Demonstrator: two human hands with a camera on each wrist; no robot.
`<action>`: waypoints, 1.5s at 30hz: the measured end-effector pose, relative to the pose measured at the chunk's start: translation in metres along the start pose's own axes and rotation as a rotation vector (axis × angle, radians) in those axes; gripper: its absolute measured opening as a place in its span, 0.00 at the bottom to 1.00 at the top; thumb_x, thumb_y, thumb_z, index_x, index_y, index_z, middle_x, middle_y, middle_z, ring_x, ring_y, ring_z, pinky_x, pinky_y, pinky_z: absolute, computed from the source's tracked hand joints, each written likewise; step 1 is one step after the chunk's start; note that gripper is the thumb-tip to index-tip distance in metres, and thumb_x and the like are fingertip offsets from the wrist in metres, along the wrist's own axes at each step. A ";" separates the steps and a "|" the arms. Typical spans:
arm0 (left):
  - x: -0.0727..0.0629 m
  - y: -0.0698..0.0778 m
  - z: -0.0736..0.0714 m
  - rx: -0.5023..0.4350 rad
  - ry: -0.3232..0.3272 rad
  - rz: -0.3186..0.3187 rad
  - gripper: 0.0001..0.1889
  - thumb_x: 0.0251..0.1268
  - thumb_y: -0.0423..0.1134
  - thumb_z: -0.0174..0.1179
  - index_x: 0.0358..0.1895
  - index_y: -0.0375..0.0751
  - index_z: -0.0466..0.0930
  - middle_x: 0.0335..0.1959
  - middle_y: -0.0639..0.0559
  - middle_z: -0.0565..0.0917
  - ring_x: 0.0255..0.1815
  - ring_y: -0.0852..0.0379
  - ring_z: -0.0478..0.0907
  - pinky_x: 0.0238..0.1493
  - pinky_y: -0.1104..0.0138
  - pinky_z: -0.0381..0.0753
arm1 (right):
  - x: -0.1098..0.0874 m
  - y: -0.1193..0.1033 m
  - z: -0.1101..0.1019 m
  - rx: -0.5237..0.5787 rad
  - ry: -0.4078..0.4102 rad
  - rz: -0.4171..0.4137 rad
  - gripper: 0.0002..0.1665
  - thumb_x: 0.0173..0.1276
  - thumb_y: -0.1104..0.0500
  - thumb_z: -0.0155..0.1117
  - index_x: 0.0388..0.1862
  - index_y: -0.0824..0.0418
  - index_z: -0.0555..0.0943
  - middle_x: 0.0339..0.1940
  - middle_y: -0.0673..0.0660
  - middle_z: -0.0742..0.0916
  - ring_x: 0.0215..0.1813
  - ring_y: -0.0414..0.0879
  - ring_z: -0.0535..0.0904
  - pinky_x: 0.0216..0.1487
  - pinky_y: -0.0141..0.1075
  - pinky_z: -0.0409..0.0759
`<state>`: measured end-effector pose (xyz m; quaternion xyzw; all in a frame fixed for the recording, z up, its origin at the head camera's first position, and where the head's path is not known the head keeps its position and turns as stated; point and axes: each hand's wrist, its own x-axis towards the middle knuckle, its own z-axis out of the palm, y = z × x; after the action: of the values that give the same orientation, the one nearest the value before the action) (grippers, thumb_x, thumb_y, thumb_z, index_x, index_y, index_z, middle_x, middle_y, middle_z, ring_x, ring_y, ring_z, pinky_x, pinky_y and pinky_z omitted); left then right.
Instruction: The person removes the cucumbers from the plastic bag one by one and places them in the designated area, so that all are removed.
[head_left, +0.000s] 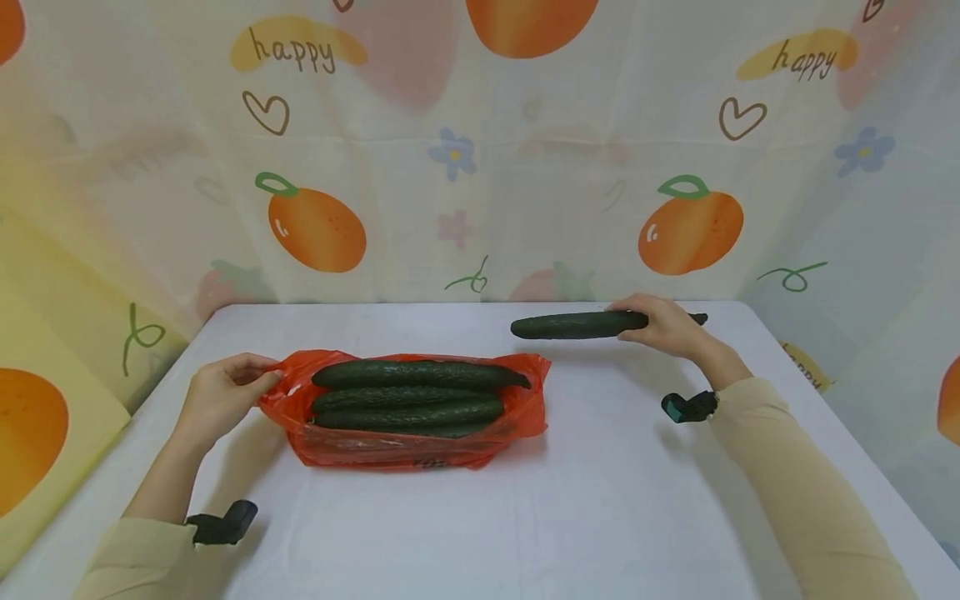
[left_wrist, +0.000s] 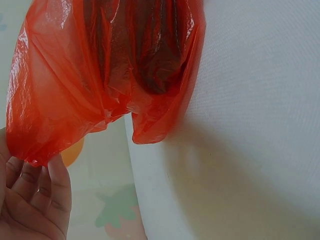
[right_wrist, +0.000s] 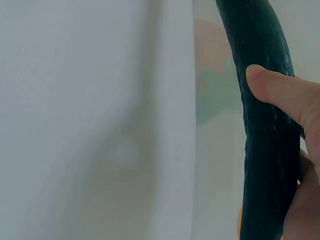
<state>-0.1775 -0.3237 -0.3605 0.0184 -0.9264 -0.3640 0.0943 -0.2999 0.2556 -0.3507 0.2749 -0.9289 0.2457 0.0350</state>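
Note:
A red plastic bag (head_left: 360,450) lies on the table with its mouth facing up. Several dark green cucumbers (head_left: 420,375) rest side by side inside it. At the bag's left end my left hand (head_left: 221,396) pinches the gathered film between thumb and fingers; in the left wrist view, the bag's corner (left_wrist: 37,150) meets the fingertips. My right hand (head_left: 663,325) grips one more cucumber (head_left: 570,326) near its right end and holds it level above the back of the table. The right wrist view has the thumb pressed along this cucumber (right_wrist: 270,145).
The white table (head_left: 525,525) ends at a straight back edge. Behind it hangs a fabric backdrop (head_left: 525,208) printed with oranges and flowers, which also runs down both sides. Each wrist carries a small black camera (head_left: 225,525).

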 end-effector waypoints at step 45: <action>0.000 0.000 -0.001 -0.015 -0.005 -0.005 0.16 0.63 0.45 0.57 0.45 0.36 0.79 0.35 0.42 0.84 0.26 0.68 0.79 0.28 0.74 0.79 | -0.020 0.054 0.018 -0.023 -0.110 0.233 0.27 0.56 0.63 0.65 0.57 0.63 0.74 0.57 0.69 0.76 0.59 0.63 0.68 0.60 0.59 0.62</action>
<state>-0.1775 -0.3240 -0.3598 0.0191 -0.9239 -0.3712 0.0910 -0.3107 0.2964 -0.3938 0.1775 -0.9579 0.2220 -0.0415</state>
